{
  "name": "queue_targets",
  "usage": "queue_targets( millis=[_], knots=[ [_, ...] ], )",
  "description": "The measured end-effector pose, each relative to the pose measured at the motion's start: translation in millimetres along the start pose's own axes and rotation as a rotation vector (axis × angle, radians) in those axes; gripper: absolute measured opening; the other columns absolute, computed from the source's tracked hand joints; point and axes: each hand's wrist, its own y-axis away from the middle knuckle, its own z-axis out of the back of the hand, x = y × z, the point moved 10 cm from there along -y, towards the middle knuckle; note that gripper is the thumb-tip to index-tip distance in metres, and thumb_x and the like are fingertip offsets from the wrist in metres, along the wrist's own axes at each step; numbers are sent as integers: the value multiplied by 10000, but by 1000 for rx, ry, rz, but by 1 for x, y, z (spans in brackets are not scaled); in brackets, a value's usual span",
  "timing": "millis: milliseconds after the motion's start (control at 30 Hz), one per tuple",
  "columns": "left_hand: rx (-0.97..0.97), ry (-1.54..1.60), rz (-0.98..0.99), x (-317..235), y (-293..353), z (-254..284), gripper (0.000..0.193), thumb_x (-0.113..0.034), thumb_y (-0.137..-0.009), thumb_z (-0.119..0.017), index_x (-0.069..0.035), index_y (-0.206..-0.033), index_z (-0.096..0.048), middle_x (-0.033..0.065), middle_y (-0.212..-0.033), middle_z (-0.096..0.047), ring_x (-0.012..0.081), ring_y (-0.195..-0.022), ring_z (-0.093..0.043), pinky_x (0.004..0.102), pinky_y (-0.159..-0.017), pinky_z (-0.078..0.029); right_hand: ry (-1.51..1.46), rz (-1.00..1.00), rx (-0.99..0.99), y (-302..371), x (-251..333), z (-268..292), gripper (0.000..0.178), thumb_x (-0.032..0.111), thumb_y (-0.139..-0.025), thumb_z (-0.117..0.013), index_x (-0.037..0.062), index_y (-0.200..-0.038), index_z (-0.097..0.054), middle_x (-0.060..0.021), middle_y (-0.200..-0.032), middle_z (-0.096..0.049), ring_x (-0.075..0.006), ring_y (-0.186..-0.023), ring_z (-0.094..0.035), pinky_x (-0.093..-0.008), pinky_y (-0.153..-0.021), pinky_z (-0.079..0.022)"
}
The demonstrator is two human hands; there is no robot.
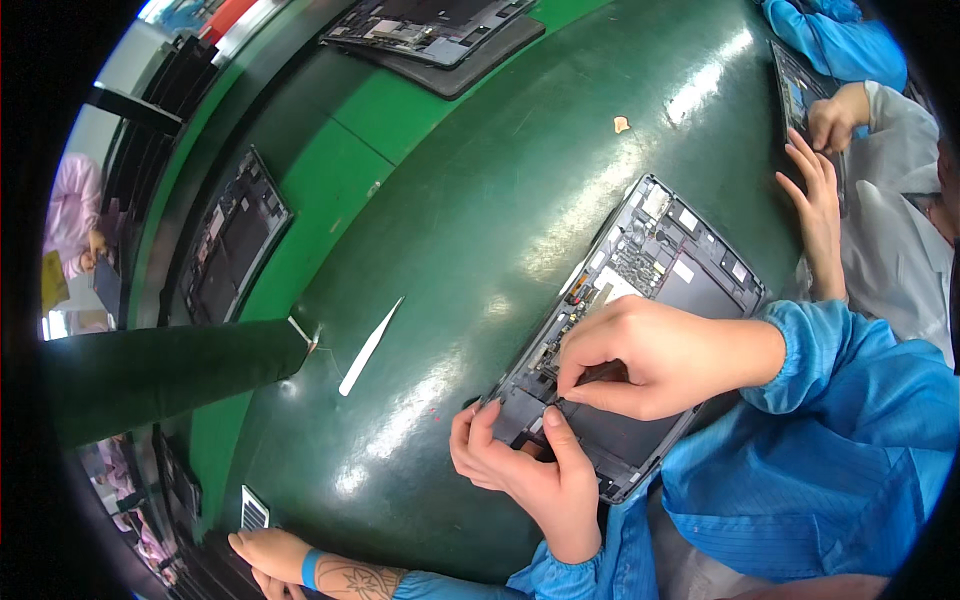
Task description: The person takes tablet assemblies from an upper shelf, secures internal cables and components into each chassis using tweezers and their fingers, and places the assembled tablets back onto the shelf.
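Note:
An open, flat dark device housing (690, 270), like a tablet or thin laptop with its circuit board bare, lies tilted on the green bench in front of me. My left hand (530, 460) is at its lower left corner, the fingers around the left edge and the thumb resting on the inside. Over the lower part of the board, my right hand (655, 360) has thumb and forefinger pinched together near the left thumb. Whatever small part sits between those fingertips is too hidden to make out. White tweezers (371, 347) rest on the bench to the left.
A co-worker's hand (825, 190) works on another device at the right. From the lower left reaches a tattooed forearm (355, 577) near a small white item (254, 508). More open housings (240, 235) sit on the green line beyond the bench. A beige scrap (621, 124) lies farther back.

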Motion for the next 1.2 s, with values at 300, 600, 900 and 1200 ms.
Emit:
queue_targets(
  millis=[300, 600, 900, 1200],
  knots=[
    [-26, 4, -2, 7, -9, 1, 499, -159, -884, -705, -27, -1306, -474, 235, -1381, -410, 400, -1324, -325, 568, -1115, -225, -3, 174, -51, 2, -3, -7, 105, 69, -840, -683, -2, -916, -665, -155, -836, -654, -384, -814, -661, -455, -726, -537],
    [-7, 24, 0, 7, -12, -8, 495, -168, -880, -703, -36, -1301, -478, 214, -1364, -432, 385, -1310, -336, 551, -1113, -217, 135, 263, -117, 10, -1, -5, 132, 47, -828, -700, -15, -936, -654, -156, -873, -644, -379, -815, -661, -455, -708, -555],
    [-16, -2, -2, 6, -8, -10, 486, -193, -897, -700, -31, -1294, -472, 221, -1365, -431, 386, -1313, -338, 561, -1109, -207, 304, 239, -203, 23, 12, -11, 163, 50, -793, -723, -39, -893, -630, -168, -872, -633, -366, -802, -663, -438, -709, -566],
    [-30, -39, -20, 4, -8, -7, 490, -183, -888, -710, -34, -1293, -478, 220, -1359, -436, 389, -1308, -343, 557, -1106, -214, 97, 178, -171, 20, -1, -3, 122, 38, -834, -702, -24, -914, -633, -163, -848, -626, -369, -799, -654, -460, -709, -549]
  ],
)
